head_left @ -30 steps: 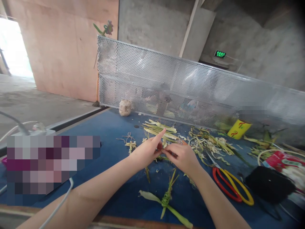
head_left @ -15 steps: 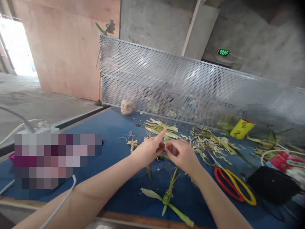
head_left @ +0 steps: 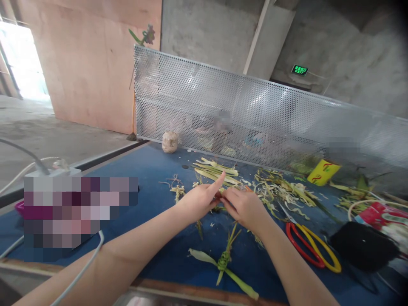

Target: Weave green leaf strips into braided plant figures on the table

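My left hand (head_left: 200, 200) and my right hand (head_left: 245, 206) meet above the middle of the blue table, fingertips together around a small green leaf piece (head_left: 222, 191). Most of that piece is hidden by the fingers. The left thumb points up, while the right fingers curl over the top. Nearer to me lies a knotted green leaf figure (head_left: 224, 261), with a broad pale blade to each side and thin stalks at its far end. Beyond my hands are long flat leaf strips (head_left: 216, 172). Scissors (head_left: 310, 246) with red and yellow handles rest to the right.
Shredded leaf scraps (head_left: 283, 189) cover the right middle of the table (head_left: 137, 170). A yellow packet (head_left: 323, 172) leans by the perforated metal screen (head_left: 204, 93). A black item (head_left: 365, 245) lies at right. A pale round lump (head_left: 170, 141) stands at back, and a white cable (head_left: 84, 265) crosses my left forearm.
My right hand has shifted slightly left and its fingers have closed over the small leaf piece, narrowing the gap beneath them. My left hand has barely moved.
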A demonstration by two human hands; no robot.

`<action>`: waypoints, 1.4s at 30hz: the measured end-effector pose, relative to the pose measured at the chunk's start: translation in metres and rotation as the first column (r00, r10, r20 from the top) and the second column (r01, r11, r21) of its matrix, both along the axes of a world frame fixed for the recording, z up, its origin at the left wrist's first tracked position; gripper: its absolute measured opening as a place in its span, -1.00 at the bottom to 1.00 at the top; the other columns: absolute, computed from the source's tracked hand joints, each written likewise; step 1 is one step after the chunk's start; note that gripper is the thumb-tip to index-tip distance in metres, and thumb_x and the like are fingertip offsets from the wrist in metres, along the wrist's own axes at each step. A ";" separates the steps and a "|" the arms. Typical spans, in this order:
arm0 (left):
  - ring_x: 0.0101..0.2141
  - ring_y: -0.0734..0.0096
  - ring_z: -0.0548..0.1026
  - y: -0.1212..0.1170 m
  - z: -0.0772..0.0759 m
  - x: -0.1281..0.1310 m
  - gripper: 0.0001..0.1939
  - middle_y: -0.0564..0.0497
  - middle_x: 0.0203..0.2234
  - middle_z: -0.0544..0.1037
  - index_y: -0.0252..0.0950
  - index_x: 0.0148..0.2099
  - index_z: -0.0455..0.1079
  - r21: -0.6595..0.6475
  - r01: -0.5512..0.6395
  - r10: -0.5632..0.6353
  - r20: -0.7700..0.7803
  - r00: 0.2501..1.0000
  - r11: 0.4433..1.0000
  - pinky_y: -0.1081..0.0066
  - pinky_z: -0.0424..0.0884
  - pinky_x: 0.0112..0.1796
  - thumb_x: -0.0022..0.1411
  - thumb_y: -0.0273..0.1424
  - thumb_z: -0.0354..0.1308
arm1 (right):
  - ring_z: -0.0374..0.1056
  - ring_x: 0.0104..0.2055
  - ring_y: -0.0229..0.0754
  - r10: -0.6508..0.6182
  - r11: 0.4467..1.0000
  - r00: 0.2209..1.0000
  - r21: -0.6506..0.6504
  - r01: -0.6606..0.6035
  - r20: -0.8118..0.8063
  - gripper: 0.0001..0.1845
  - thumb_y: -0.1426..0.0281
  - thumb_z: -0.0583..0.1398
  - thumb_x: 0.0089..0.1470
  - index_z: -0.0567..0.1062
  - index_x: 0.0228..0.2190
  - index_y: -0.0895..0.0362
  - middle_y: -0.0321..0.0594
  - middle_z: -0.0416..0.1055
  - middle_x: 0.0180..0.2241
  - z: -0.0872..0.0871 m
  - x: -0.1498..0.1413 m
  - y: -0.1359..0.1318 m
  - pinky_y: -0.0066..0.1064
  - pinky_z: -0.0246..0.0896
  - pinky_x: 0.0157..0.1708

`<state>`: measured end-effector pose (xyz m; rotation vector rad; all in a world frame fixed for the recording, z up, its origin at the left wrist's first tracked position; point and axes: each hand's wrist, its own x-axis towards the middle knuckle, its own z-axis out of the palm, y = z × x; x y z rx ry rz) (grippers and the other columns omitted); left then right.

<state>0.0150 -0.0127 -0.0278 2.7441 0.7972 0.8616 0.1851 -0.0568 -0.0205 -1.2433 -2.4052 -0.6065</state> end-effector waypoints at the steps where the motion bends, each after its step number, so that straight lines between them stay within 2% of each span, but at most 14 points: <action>1: -0.28 0.29 0.44 0.000 0.000 0.000 -0.26 -0.05 -0.30 0.53 -0.33 0.27 -0.31 0.005 -0.002 0.002 -0.019 1.000 1.000 0.35 0.38 -0.28 0.14 -0.52 0.00 | 0.34 -0.43 -0.24 0.001 1.000 1.000 -0.001 -0.001 0.007 -0.82 0.41 -0.01 0.11 0.37 -0.37 0.16 -0.20 0.42 -0.42 0.000 0.000 0.000 -0.47 0.08 -0.52; 6: -0.28 0.28 0.45 -0.001 0.000 0.000 -0.25 -0.09 -0.29 0.50 -0.32 0.27 -0.34 0.037 0.002 0.001 -0.073 0.997 0.999 0.34 0.39 -0.28 0.14 -0.51 0.00 | 0.35 -0.40 -0.24 0.002 0.999 1.000 -0.041 -0.002 -0.008 -0.84 0.39 0.00 0.12 0.36 -0.33 0.16 -0.20 0.43 -0.39 0.001 0.001 -0.001 -0.47 0.08 -0.50; 9: -0.29 0.27 0.45 -0.001 0.000 0.001 -0.28 -0.08 -0.32 0.50 -0.33 0.27 -0.34 0.049 0.001 0.002 -0.078 0.997 0.999 0.33 0.39 -0.29 0.17 -0.48 -0.02 | 0.34 -0.44 -0.25 -0.007 1.000 1.000 0.002 0.007 0.030 -0.81 0.41 -0.02 0.13 0.37 -0.35 0.16 -0.19 0.42 -0.40 -0.001 0.003 0.000 -0.48 0.04 -0.53; 14: -0.31 0.31 0.43 -0.001 0.000 0.001 -0.27 -0.07 -0.30 0.49 -0.32 0.27 -0.33 0.037 0.017 -0.015 -0.032 0.999 0.999 0.35 0.37 -0.28 0.16 -0.49 0.00 | 0.33 -0.46 -0.27 -0.029 0.998 0.998 0.062 0.025 0.058 -0.80 0.42 -0.03 0.13 0.38 -0.39 0.17 -0.20 0.41 -0.43 -0.002 0.004 0.003 -0.48 0.02 -0.54; 22: -0.29 0.34 0.44 0.000 0.000 -0.001 -0.27 -0.02 -0.32 0.53 -0.29 0.27 -0.30 0.013 0.022 -0.022 0.008 1.000 1.000 0.37 0.38 -0.26 0.13 -0.54 -0.02 | 0.30 -0.51 -0.26 0.024 0.999 0.999 0.041 -0.026 0.049 -0.80 0.37 0.01 0.09 0.38 -0.46 0.16 -0.25 0.39 -0.52 0.000 0.003 -0.001 -0.45 0.06 -0.50; 31: -0.33 0.36 0.48 -0.001 0.000 -0.002 -0.30 -0.04 -0.34 0.54 -0.25 0.27 -0.35 0.120 -0.037 0.044 -0.052 0.998 0.992 0.40 0.42 -0.31 0.18 -0.46 -0.06 | 0.29 -0.53 -0.29 0.028 0.996 0.994 0.086 -0.037 0.105 -0.79 0.41 0.01 0.10 0.40 -0.46 0.16 -0.24 0.38 -0.52 -0.002 0.005 0.002 -0.46 0.01 -0.55; 38: -0.36 0.37 0.49 -0.001 -0.002 -0.001 -0.31 -0.04 -0.38 0.54 -0.28 0.27 -0.36 0.159 -0.039 0.051 -0.072 0.996 0.987 0.43 0.42 -0.33 0.20 -0.44 -0.07 | 0.28 -0.56 -0.27 -0.062 0.987 0.983 0.160 0.034 0.174 -0.78 0.36 0.03 0.09 0.43 -0.44 0.16 -0.24 0.39 -0.54 0.001 0.004 -0.001 -0.42 -0.05 -0.59; 42: -0.40 0.38 0.49 -0.001 -0.003 0.000 -0.29 -0.01 -0.41 0.54 -0.26 0.27 -0.39 0.182 -0.050 0.068 -0.095 0.993 0.982 0.45 0.41 -0.37 0.21 -0.43 -0.07 | 0.28 -0.55 -0.27 -0.058 0.981 0.973 0.196 0.013 0.223 -0.77 0.34 0.03 0.12 0.42 -0.43 0.16 -0.22 0.39 -0.53 0.001 0.003 -0.001 -0.42 -0.07 -0.59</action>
